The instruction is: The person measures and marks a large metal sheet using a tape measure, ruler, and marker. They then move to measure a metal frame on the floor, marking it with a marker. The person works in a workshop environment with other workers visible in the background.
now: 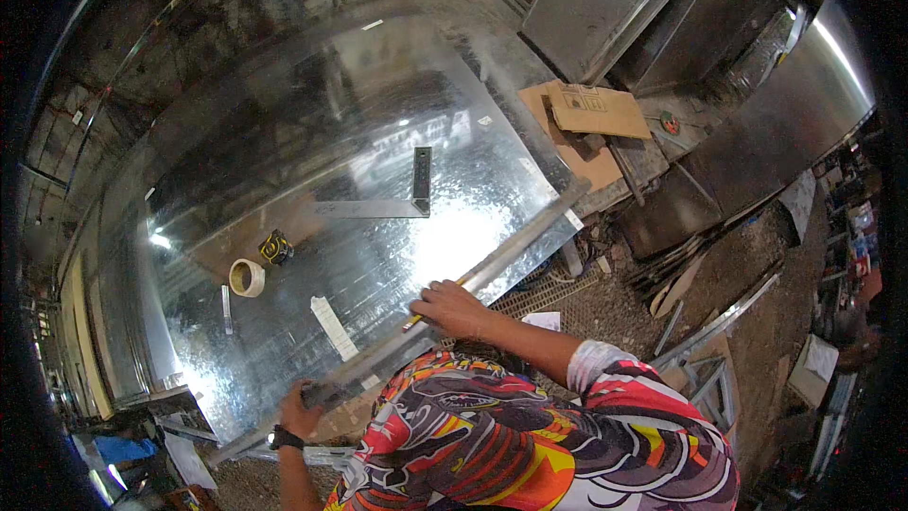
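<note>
A large shiny sheet of metal [378, 255] lies on the table in front of me. Along its near edge runs a long straight metal bar [530, 232], slanting from lower left to upper right. My left hand [299, 411], with a dark watch on its wrist, grips the bar near its lower left end. Farther right, my right hand [448, 308] rests closed on the bar. A thin yellowish stick, seemingly a pencil [412, 324], sticks out from under its fingers. A try square [423, 175], a tape measure [275, 247] and a roll of tape [248, 277] lie on the sheet.
A pale paper strip [333, 326] and a small narrow metal piece [226, 309] also lie on the sheet. Cardboard [601, 112] sits beyond its right corner, near a leaning metal panel [605, 9]. Scraps and metal lengths [728, 317] litter the floor at right.
</note>
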### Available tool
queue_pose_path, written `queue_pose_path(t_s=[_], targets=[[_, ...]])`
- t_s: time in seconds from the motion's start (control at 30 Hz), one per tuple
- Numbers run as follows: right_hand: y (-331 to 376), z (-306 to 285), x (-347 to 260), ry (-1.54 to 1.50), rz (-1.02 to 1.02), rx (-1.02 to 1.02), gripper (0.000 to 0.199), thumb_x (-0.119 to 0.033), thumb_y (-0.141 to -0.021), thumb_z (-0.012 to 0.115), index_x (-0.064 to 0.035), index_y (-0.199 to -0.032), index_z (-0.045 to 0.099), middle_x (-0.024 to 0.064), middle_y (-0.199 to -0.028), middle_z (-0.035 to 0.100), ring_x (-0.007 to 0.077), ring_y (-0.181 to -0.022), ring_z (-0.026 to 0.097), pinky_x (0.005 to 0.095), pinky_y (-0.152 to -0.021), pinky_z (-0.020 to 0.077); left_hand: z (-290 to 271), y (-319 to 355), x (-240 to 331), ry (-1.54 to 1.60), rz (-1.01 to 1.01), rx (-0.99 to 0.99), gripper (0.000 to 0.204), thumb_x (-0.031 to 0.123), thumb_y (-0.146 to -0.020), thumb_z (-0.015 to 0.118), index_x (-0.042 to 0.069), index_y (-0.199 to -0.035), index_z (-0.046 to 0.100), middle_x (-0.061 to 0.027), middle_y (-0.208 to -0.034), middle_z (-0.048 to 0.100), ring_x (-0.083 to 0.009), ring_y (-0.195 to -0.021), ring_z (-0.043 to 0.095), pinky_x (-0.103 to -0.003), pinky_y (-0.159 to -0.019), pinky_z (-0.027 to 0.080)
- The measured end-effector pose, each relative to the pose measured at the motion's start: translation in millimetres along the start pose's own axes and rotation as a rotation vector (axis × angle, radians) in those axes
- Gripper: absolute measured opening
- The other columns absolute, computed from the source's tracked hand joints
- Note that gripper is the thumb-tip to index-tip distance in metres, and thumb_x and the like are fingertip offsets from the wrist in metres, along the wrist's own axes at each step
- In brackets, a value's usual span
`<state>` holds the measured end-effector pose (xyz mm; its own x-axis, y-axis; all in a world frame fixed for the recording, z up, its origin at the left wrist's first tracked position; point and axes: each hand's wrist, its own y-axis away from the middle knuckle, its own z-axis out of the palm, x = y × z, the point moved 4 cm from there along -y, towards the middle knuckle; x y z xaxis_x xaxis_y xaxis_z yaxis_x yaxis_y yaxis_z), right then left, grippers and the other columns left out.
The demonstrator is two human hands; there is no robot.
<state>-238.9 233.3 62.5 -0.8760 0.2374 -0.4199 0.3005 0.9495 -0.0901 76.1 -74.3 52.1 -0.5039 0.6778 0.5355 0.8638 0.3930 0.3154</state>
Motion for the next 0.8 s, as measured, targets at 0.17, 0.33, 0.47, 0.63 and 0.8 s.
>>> queue_pose_path(t_s=[0.17,0.33,0.47,0.63,0.8], targets=[[-79.5,15.7,39.2,0.077,-0.012,-0.009,0.031,-0.018,-0.086,0.068,-0.0109,-0.115,0.058,0.0100,-0.102,0.061,0.0307,-0.103,0.058,0.0453,-0.089,0.0456,-29.6,-55.2,-35.3,-0.097,0.095,0.161,0.051,0.008,-0.072,0.082,0.006,-0.119,0.061,-0.0162,-0.109,0.066,-0.0391,-0.106,0.064,-0.048,-0.093,0.050],[-121.1,46.2,65.8,0.096,-0.072,0.042,0.030,-0.011,-0.087,0.063,-0.0110,-0.117,0.060,0.0098,-0.108,0.063,0.0301,-0.110,0.059,0.0442,-0.094,0.0459,-18.6,-105.3,-49.0,-0.321,-0.160,0.244,0.041,0.015,-0.078,0.080,0.008,-0.114,0.061,-0.0145,-0.114,0.065,-0.0375,-0.114,0.060,-0.054,-0.104,0.041],[-119.3,45.6,83.6,0.025,0.058,0.041,0.036,-0.009,-0.087,0.059,-0.0087,-0.123,0.061,0.0138,-0.110,0.062,0.0342,-0.109,0.060,0.0484,-0.095,0.0463,-22.5,-137.4,-19.9,-0.367,-0.387,0.047,0.038,0.024,-0.083,0.075,0.009,-0.115,0.061,-0.0144,-0.118,0.065,-0.0381,-0.119,0.059,-0.059,-0.106,0.040],[-51.0,18.0,88.4,-0.215,0.104,0.306,0.054,-0.008,-0.083,0.066,-0.0086,-0.137,0.060,0.0265,-0.130,0.059,0.0419,-0.113,0.058,0.0503,-0.096,0.0491,-26.3,-135.7,-30.1,-0.401,-0.432,0.044,0.041,0.040,-0.090,0.064,0.015,-0.124,0.066,-0.0151,-0.129,0.062,-0.0362,-0.129,0.054,-0.068,-0.110,0.032],[54.7,-13.3,102.4,-0.196,0.213,0.303,0.041,-0.007,-0.087,0.068,0.0011,-0.126,0.060,0.0248,-0.113,0.063,0.0435,-0.108,0.059,0.0505,-0.096,0.0473,-10.4,-121.9,-62.9,-0.407,-0.356,0.094,0.063,0.036,-0.087,0.070,0.025,-0.146,0.052,-0.0073,-0.156,0.046,-0.0292,-0.146,0.040,-0.066,-0.118,0.023]])
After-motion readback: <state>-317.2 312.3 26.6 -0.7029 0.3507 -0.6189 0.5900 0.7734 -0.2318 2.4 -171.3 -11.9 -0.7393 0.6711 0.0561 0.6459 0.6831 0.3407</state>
